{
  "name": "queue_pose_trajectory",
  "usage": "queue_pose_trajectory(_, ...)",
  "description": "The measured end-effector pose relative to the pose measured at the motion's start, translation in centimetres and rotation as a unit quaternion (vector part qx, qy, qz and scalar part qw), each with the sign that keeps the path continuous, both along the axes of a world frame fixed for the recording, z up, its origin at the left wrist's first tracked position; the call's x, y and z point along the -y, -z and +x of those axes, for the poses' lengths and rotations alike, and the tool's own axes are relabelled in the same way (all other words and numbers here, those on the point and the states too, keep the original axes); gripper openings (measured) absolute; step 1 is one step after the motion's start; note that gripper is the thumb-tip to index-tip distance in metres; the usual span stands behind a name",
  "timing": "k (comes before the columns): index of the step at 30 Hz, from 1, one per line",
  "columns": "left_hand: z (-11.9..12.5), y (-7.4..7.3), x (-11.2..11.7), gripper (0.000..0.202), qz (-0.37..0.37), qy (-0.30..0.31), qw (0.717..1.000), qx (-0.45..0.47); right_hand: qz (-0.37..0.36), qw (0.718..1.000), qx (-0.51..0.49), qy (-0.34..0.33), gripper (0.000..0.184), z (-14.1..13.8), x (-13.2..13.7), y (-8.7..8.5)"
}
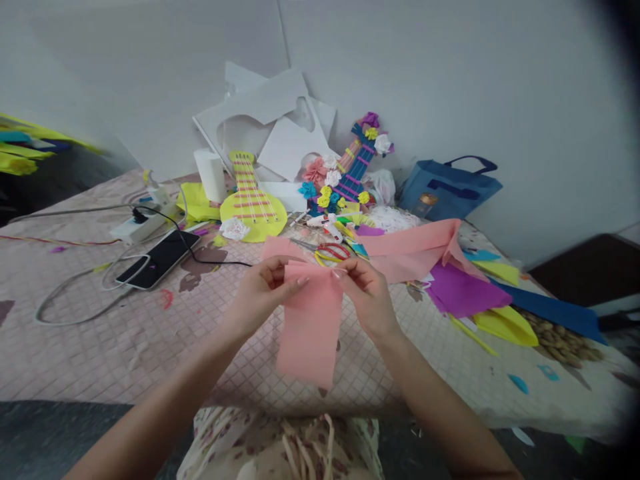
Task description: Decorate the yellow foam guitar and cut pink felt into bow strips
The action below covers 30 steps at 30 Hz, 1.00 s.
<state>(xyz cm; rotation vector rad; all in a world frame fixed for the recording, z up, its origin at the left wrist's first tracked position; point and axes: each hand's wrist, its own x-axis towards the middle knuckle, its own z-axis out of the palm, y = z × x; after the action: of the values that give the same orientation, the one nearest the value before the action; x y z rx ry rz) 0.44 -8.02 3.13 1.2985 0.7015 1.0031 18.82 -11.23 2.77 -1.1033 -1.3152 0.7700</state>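
Note:
A strip of pink crepe paper (310, 327) hangs over the near part of the table, its top edge folded over. My left hand (270, 287) pinches the top left corner between thumb and fingers. At the top right corner, my right hand (365, 287) is closed on the same strip. Just beyond my hands lie scissors (333, 253) with red and yellow handles. Behind my left hand, another piece of pink paper (283, 247) rests on the table. A longer pink crepe strip (415, 250) lies folded to the right.
A yellow paper guitar (253, 207) and a blue flowered one (353, 177) lean at the back. A glue gun (327, 223) lies before them. On the left are a phone (160, 260), cables and a power strip (145, 223). Purple paper (463, 293) and a blue bag (450, 190) are right.

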Motion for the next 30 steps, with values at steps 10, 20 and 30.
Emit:
queue_pose_trajectory(10, 0.69, -0.97, -0.5, 0.023, 0.023, -0.03, 0.998, -0.049, 0.004, 0.999, 0.019, -0.037, 0.014, 0.07, 0.27, -0.73)
queue_pose_trajectory(20, 0.6, -0.85, -0.38, 0.024, 0.035, -0.013, 0.998, -0.049, 0.009, 0.998, 0.04, -0.044, 0.014, -0.59, -0.13, -0.94)
queue_pose_trajectory(30, 0.19, 0.0, -0.81, 0.032, -0.029, -0.042, 0.998, -0.031, -0.004, 0.998, 0.052, -0.02, 0.017, -0.09, -0.26, -0.58)
